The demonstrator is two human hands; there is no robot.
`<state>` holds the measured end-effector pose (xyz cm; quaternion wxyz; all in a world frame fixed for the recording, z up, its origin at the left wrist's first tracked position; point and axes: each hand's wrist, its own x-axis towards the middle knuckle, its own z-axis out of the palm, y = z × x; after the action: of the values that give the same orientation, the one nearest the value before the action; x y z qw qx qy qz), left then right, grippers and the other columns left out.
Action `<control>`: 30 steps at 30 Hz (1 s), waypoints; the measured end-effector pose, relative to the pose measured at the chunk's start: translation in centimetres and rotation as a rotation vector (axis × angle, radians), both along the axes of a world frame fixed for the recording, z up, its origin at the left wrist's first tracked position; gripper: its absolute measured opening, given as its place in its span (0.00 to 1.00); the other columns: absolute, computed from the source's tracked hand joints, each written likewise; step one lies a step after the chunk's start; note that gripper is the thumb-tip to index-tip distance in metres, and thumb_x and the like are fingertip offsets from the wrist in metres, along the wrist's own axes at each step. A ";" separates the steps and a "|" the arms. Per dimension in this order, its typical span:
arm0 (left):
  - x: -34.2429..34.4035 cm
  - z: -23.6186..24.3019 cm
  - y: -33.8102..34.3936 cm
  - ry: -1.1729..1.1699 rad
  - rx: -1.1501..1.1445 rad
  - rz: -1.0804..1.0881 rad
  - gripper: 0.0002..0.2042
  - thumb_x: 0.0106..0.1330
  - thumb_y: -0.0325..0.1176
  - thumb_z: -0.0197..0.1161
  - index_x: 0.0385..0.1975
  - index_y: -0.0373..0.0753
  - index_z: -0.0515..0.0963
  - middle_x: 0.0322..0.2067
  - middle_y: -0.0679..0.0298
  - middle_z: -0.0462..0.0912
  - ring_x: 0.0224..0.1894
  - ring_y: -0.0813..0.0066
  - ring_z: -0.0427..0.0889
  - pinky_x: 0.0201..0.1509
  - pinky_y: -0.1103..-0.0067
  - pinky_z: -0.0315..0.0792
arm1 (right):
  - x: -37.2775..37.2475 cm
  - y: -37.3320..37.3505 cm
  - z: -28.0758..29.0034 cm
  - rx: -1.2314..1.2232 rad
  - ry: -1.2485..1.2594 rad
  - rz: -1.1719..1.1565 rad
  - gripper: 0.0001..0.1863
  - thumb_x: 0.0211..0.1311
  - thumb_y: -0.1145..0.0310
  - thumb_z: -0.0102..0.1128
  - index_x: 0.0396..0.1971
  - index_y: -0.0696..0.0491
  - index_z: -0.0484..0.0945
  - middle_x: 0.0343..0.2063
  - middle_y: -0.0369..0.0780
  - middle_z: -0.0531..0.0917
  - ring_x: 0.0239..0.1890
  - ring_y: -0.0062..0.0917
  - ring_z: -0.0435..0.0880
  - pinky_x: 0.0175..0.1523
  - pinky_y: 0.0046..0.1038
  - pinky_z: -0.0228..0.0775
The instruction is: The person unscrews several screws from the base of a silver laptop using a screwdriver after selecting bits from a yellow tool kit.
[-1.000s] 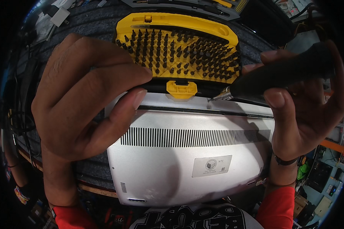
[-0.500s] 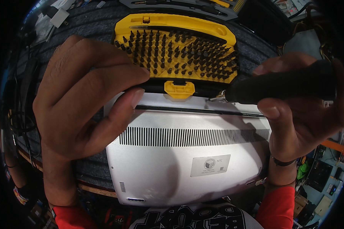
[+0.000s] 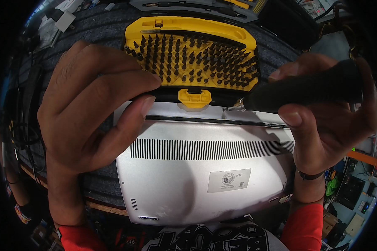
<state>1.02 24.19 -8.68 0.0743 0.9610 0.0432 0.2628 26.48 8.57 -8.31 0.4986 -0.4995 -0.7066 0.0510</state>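
A silver laptop (image 3: 176, 180) lies underside up in front of me, its vent slots running across near the far edge. My right hand (image 3: 322, 121) is wrapped round a screwdriver (image 3: 301, 92) with a thick black handle and a metal bit holder. The screwdriver points left, its bit tip over the pale strip (image 3: 213, 112) beyond the laptop's dark hinge line. My left hand (image 3: 92, 108) hovers over the laptop's far left corner, fingers curled. A gap separates its thumb and forefinger, and nothing shows between them. Beyond the strip sits a yellow and black bit case (image 3: 188, 25).
Many dark screwdriver bits (image 3: 201, 62) stand upright in the case, whose yellow latch (image 3: 194, 98) faces me. A grey tool tray (image 3: 197, 9) lies at the back. A white plug adapter (image 3: 65, 21) is far left, cables (image 3: 25, 129) below it. The ribbed dark mat (image 3: 102, 184) lies beneath.
Screwdriver and right hand have shifted very slightly left, the tip staying over the pale strip. The left hand has barely moved. The view itself has shifted slightly.
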 end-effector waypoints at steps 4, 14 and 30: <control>-0.1 0.0 0.0 0.004 -0.001 -0.003 0.09 0.55 0.24 0.62 0.36 0.32 0.80 0.33 0.56 0.83 0.35 0.65 0.81 0.37 0.73 0.73 | 0.3 -0.1 0.0 -0.002 -0.016 0.005 0.46 0.60 0.74 0.67 0.71 0.48 0.45 0.45 0.56 0.77 0.40 0.36 0.81 0.43 0.42 0.82; -0.1 0.0 0.1 -0.003 -0.005 -0.009 0.09 0.55 0.24 0.63 0.36 0.32 0.80 0.34 0.56 0.83 0.35 0.65 0.81 0.38 0.73 0.73 | 0.4 0.1 0.0 -0.019 -0.012 0.036 0.44 0.62 0.72 0.65 0.71 0.49 0.44 0.44 0.57 0.78 0.39 0.37 0.84 0.42 0.39 0.84; 0.1 0.1 0.1 -0.011 0.004 -0.013 0.09 0.54 0.23 0.63 0.36 0.31 0.80 0.33 0.55 0.83 0.35 0.65 0.81 0.38 0.73 0.72 | -0.5 -0.3 0.6 -0.004 -0.106 -0.015 0.51 0.56 0.75 0.70 0.71 0.50 0.43 0.43 0.54 0.77 0.36 0.36 0.82 0.39 0.39 0.84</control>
<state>1.12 24.29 -8.61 0.0746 0.9600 0.0358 0.2675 26.02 8.32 -7.70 0.4598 -0.5079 -0.7281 0.0221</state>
